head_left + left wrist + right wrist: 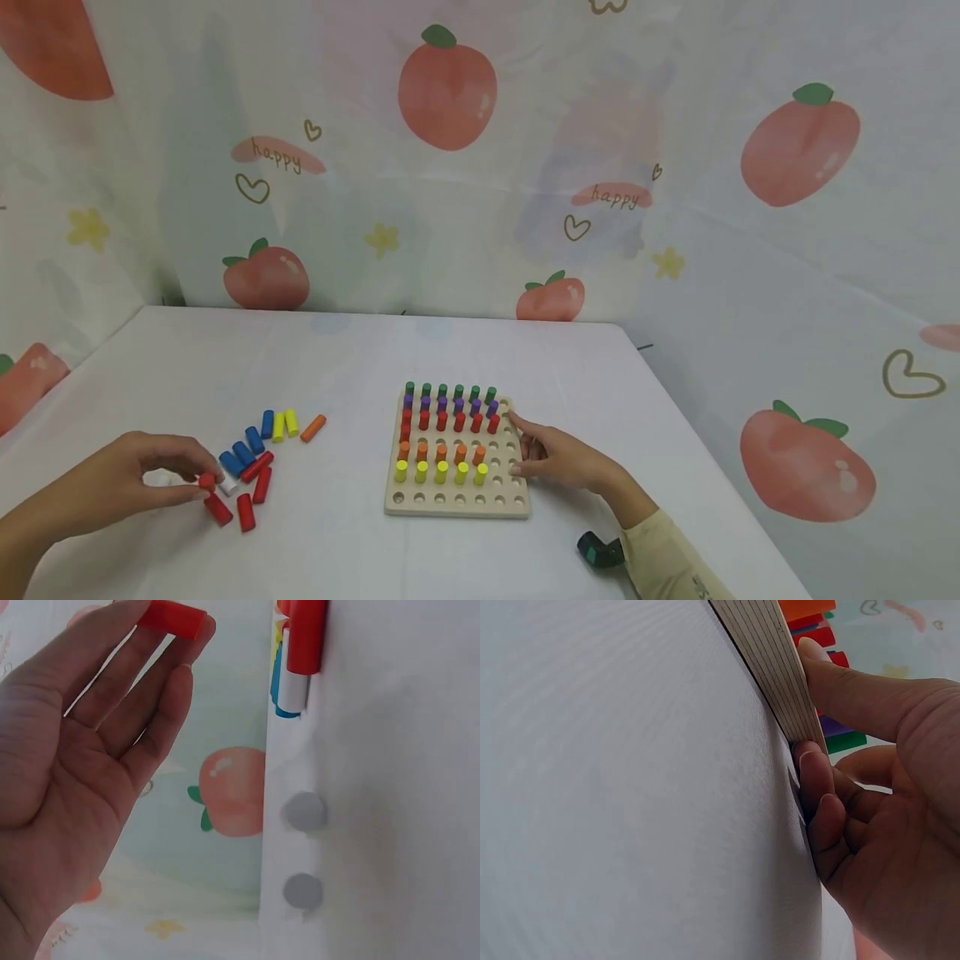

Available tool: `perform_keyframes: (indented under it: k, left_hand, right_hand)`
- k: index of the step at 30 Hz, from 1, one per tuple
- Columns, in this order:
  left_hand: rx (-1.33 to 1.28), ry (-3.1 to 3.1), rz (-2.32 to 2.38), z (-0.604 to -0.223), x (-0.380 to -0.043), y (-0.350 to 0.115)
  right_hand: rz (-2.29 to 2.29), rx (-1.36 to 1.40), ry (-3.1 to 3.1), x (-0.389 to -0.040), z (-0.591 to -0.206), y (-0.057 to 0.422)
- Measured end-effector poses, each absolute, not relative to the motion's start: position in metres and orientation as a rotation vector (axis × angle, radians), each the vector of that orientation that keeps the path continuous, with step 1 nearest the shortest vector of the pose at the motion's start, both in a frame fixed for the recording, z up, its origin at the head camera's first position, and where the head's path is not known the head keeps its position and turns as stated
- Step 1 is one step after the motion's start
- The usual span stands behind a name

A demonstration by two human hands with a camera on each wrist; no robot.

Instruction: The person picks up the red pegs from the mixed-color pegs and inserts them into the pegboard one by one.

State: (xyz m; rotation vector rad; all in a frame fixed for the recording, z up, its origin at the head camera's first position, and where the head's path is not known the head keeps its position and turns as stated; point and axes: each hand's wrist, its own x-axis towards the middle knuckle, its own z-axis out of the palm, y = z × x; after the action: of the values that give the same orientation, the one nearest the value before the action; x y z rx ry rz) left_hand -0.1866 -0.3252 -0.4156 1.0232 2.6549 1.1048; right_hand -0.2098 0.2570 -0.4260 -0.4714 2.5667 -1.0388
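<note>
Between thumb and fingertips, my left hand [135, 483] pinches a red peg [172, 619] above the loose pegs at the left. A wooden pegboard [457, 505] lies mid-table with upright rows of green, purple, red, orange and yellow pegs. One red peg [405, 433] stands alone at the left end of the row before the orange ones. At the board's right edge is my right hand [558, 457], gripping it. In the right wrist view its thumb [847, 686] lies on the pegged face, and curled fingers sit at the edge.
Loose blue pegs [244, 453], red pegs [246, 512], yellow pegs [292, 422], a white peg [228, 485] and an orange peg [313, 427] lie scattered at the left. A dark angular object [598, 551] rests beside the right sleeve. Fruit-printed cloth surrounds the white table.
</note>
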Motion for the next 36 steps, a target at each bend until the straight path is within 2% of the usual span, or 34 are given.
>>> perform_keyframes:
  k: [17,36]
  left_hand:
    - [1.115,2.747,1.157,-0.394,-0.223,-0.271]
    - [1.003,2.691,1.228,-0.387,-0.255,-0.208]
  right_hand:
    - [-1.026,-0.478,2.557,-0.209,-0.43,0.255]
    - [-1.011,-0.485,2.576,-0.21,-0.426,0.257]
